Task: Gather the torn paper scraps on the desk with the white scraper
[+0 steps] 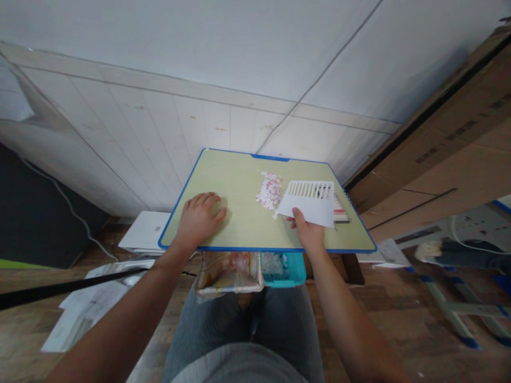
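On the one counter (239, 226), my left hand (200, 218) lies palm down, thumb spread; my right hand (309, 230) pinches one white slotted sheet (308, 210), some fingers hidden beneath. Just beside it sits one heap of pink-and-white scraps (269, 191), too jumbled to count. One pixelated item (341, 214), partly covered, is unreadable.

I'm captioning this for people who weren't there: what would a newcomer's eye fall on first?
Probably the white sheet with a row of slots along its far edge, held in the right hand at the right part of the blue-edged table. Just left of the sheet lies a heap of pink-and-white scraps; the left hand rests towards the table's left side.
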The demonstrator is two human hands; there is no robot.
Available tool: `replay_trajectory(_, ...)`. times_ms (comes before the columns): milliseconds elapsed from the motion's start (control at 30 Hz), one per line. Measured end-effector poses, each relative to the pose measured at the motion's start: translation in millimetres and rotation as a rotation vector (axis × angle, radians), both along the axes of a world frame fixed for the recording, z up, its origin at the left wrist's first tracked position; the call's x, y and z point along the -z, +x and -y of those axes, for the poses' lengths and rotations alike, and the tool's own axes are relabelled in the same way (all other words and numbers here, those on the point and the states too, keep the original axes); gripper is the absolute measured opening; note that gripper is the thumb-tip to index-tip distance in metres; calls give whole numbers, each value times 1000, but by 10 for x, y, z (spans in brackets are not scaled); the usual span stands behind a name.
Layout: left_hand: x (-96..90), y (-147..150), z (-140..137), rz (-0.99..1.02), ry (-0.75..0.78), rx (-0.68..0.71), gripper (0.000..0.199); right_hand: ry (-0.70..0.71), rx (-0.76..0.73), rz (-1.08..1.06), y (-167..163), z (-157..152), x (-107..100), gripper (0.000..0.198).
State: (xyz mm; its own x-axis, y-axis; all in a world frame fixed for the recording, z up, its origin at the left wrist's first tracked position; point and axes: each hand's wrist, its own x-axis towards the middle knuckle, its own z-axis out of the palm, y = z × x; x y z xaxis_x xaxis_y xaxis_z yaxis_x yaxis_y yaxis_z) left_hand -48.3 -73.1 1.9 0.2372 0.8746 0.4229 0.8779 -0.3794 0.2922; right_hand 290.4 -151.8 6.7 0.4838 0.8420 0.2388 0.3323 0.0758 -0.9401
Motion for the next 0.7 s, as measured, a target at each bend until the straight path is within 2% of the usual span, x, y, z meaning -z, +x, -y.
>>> replay_trajectory(167,-5,-3,3,-10,-8,0,42,1,-77,-12,-57,-35,-55,50)
replay_trajectory(333,-16,1,13,-10,-5,2,43,31,-46,-53,-39,-29,-98,49)
replay_trajectory(567,-48,19,27,5,-18,-3,42,-33,-74,-66,-118,120,-124,45)
replay_trajectory(700,-48,19,25,3,-22,-1,44,-46,-39,-81,-129,184,-124,46)
